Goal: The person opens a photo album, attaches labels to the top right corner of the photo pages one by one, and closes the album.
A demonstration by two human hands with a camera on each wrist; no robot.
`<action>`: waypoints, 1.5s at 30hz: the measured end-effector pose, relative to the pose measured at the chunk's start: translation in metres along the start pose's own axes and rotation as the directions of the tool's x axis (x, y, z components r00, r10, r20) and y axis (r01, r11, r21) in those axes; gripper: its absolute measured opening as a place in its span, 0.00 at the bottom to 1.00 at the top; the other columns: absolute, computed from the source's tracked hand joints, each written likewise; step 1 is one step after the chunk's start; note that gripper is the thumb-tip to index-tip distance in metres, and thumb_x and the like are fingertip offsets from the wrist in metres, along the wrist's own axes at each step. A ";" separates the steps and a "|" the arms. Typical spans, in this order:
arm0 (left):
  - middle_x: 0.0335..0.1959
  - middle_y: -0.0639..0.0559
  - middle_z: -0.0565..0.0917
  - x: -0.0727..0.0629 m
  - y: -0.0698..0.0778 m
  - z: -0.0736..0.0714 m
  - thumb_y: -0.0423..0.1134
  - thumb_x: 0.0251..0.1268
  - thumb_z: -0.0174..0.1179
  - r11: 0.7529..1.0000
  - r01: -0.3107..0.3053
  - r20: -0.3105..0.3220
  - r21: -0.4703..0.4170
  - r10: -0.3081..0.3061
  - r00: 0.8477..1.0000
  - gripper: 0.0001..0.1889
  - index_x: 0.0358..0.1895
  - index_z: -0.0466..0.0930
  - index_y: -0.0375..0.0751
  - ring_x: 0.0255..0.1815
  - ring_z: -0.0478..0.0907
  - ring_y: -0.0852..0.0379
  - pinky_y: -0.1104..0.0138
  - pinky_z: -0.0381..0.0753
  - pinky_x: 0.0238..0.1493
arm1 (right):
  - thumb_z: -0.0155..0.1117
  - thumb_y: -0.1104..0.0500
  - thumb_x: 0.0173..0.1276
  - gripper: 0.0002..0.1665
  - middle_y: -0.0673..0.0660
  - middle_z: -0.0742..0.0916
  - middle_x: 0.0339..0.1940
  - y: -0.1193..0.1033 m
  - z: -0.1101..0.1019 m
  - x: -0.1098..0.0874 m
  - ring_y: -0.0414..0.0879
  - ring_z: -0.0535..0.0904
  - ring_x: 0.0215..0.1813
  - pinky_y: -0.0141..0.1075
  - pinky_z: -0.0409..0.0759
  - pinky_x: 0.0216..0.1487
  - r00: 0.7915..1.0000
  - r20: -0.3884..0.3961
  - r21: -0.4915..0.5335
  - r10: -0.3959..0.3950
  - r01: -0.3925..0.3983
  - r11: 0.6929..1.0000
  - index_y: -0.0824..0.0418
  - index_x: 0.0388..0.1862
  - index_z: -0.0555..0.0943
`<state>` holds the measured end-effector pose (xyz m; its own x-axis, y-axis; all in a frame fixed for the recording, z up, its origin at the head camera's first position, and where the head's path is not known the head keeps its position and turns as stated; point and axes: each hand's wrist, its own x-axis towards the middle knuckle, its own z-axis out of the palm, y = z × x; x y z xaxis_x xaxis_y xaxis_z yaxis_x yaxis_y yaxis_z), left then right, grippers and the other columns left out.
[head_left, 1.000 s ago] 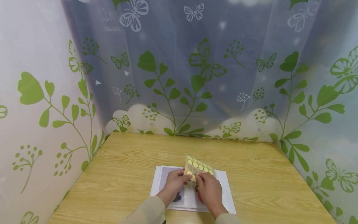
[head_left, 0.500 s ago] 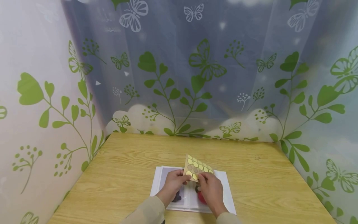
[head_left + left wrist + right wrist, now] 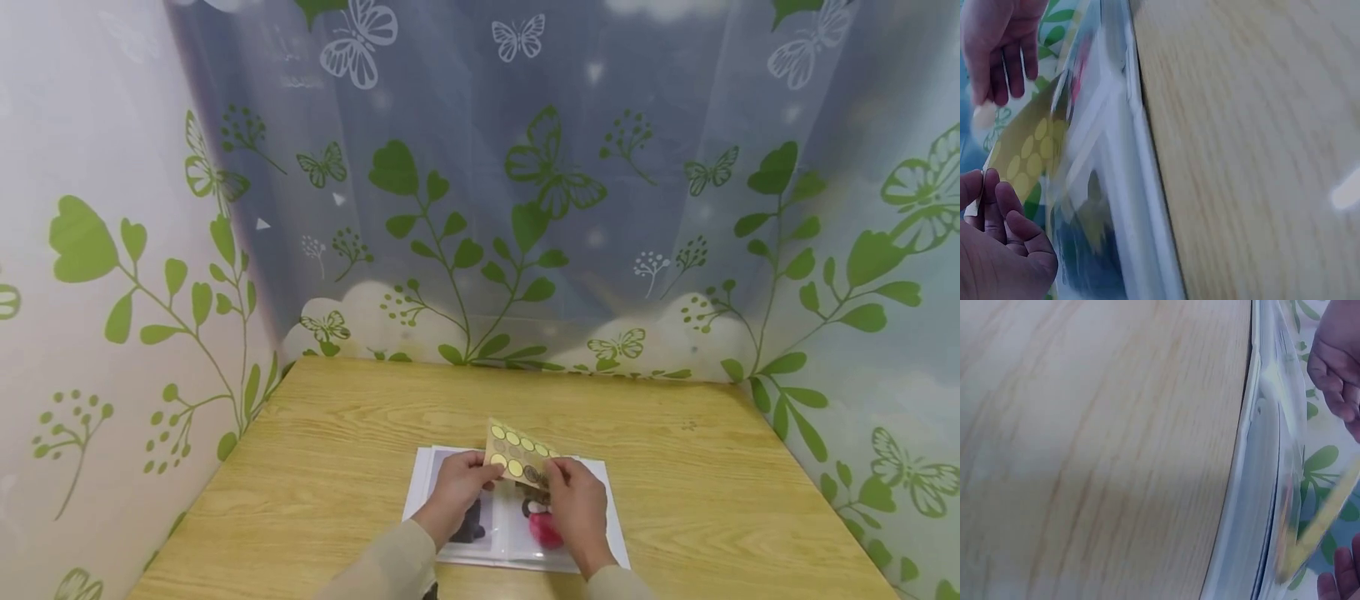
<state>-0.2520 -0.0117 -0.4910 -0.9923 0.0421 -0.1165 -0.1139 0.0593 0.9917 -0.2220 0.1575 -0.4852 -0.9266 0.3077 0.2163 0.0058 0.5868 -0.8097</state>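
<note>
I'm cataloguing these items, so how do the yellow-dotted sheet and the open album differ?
The yellow-dotted sheet is tan beneath its spots, while the open album has white edges and pictures. The sheet tilts in the grip of the left hand; the album lies on the table. The sheet looks smaller than the album. Both look roughly rectangular.

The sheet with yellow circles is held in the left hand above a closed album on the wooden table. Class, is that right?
Not quite: the album is not closed; the head view shows it lying open. The sheet with yellow circles is held in the left hand above the open album on the wooden table.
</note>
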 end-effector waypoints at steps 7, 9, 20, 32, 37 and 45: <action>0.26 0.46 0.84 0.017 0.001 -0.013 0.33 0.61 0.66 0.999 -0.025 -0.044 0.037 0.026 0.999 0.07 0.36 0.84 0.30 0.26 0.79 0.55 0.65 0.77 0.31 | 0.63 0.56 0.71 0.10 0.53 0.88 0.33 0.008 -0.006 0.001 0.45 0.80 0.35 0.42 0.79 0.37 1.000 -0.024 0.010 0.009 -0.008 1.000 0.61 0.40 0.87; 0.28 0.44 0.85 0.023 0.003 -0.018 0.32 0.60 0.66 0.998 -0.032 -0.063 0.048 0.035 0.997 0.07 0.36 0.84 0.29 0.26 0.80 0.54 0.63 0.79 0.32 | 0.63 0.56 0.72 0.10 0.54 0.88 0.33 0.011 -0.007 0.002 0.44 0.80 0.35 0.40 0.79 0.36 0.999 -0.017 0.021 0.027 -0.026 0.999 0.62 0.41 0.87; 0.28 0.43 0.85 0.050 0.010 -0.038 0.30 0.61 0.64 0.980 -0.080 -0.138 0.181 0.106 0.985 0.07 0.37 0.83 0.26 0.26 0.78 0.55 0.59 0.83 0.36 | 0.62 0.56 0.73 0.12 0.55 0.87 0.33 0.020 -0.016 0.005 0.44 0.78 0.33 0.35 0.78 0.32 0.996 -0.031 0.023 0.083 -0.082 0.996 0.63 0.43 0.86; 0.30 0.40 0.86 0.067 0.008 -0.051 0.31 0.62 0.64 0.978 -0.032 -0.178 0.204 0.069 0.982 0.09 0.38 0.83 0.26 0.33 0.83 0.43 0.55 0.83 0.41 | 0.61 0.56 0.73 0.13 0.55 0.87 0.32 0.025 -0.026 0.005 0.46 0.79 0.34 0.37 0.77 0.34 0.995 -0.050 0.018 0.091 -0.090 0.996 0.64 0.42 0.86; 0.37 0.33 0.85 0.068 0.011 -0.058 0.34 0.64 0.63 0.967 -0.017 -0.198 0.256 0.069 0.978 0.17 0.50 0.81 0.23 0.39 0.83 0.41 0.54 0.82 0.46 | 0.61 0.56 0.73 0.13 0.56 0.87 0.33 0.025 -0.027 0.005 0.46 0.79 0.35 0.37 0.77 0.33 0.993 -0.043 0.026 0.110 -0.109 0.994 0.64 0.43 0.86; 0.60 0.24 0.74 0.064 0.011 -0.071 0.37 0.63 0.63 0.923 0.022 -0.215 0.385 0.066 0.974 0.29 0.62 0.70 0.19 0.61 0.72 0.30 0.46 0.73 0.62 | 0.61 0.56 0.73 0.13 0.57 0.88 0.35 0.028 -0.028 0.006 0.47 0.79 0.36 0.37 0.77 0.34 0.992 -0.050 0.024 0.113 -0.112 0.993 0.65 0.43 0.86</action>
<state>-0.3205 -0.0792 -0.4841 -0.9848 -0.1699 -0.0362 -0.1085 0.4393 0.8918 -0.2168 0.1963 -0.4913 -0.9001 0.4091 0.1502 0.1007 0.5306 -0.8416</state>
